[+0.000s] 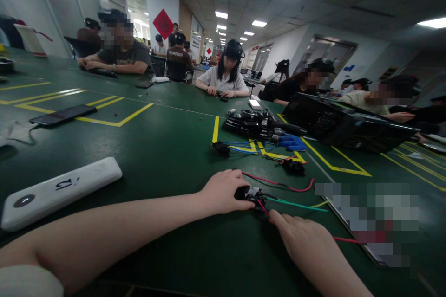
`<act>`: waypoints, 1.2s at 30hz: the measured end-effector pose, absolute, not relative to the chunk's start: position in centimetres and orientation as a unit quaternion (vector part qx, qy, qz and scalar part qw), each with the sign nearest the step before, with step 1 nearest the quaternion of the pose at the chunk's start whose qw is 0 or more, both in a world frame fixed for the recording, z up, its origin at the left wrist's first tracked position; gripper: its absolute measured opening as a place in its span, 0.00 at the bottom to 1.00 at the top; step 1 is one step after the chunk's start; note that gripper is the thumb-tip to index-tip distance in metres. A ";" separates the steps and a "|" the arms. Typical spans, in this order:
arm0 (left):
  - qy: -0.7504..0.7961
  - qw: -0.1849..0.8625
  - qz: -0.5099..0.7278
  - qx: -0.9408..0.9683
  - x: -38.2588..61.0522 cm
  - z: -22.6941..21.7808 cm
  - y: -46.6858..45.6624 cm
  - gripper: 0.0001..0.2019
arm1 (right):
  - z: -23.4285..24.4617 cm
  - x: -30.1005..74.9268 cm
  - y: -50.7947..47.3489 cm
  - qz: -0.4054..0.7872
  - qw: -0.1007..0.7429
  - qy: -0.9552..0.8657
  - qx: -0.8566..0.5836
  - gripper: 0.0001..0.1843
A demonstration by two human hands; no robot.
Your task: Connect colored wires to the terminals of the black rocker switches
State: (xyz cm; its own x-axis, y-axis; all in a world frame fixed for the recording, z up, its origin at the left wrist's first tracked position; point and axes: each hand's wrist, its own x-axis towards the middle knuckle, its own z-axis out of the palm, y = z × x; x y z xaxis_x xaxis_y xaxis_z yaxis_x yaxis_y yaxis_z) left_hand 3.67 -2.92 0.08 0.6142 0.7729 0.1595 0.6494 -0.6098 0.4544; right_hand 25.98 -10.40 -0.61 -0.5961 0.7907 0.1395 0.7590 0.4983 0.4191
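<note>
My left hand [223, 191] rests on the green table [167, 148], fingers curled around a small black connector [250, 193] with red, green and yellow wires [296, 204] running off to the right. My right hand [306, 243] lies just right of it. Its fingers are pinched on a red wire [262, 207] at the connector's near side. Two more black connectors, one with blue wires [222, 148] and one with red wires [292, 166], lie farther back.
A white power bank [59, 191] lies at the left, a black phone [62, 114] farther back. A black tool set [249, 127], blue gloves [291, 142] and a black case [344, 123] sit beyond the wires. Several people sit around the table.
</note>
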 end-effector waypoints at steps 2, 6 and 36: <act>0.404 0.179 0.173 0.880 3.7 0.1 -2.9 0.24 | -0.7 26.5 -10.3 0.226 0.030 0.868 0.442 0.17; 0.404 0.180 0.171 0.880 3.7 0.0 -2.9 0.24 | 0.0 27.2 -10.2 0.243 0.001 0.871 0.428 0.16; 0.406 0.208 0.164 0.875 3.7 0.3 -2.8 0.20 | 5.0 25.3 -9.0 0.358 -0.052 0.875 0.323 0.22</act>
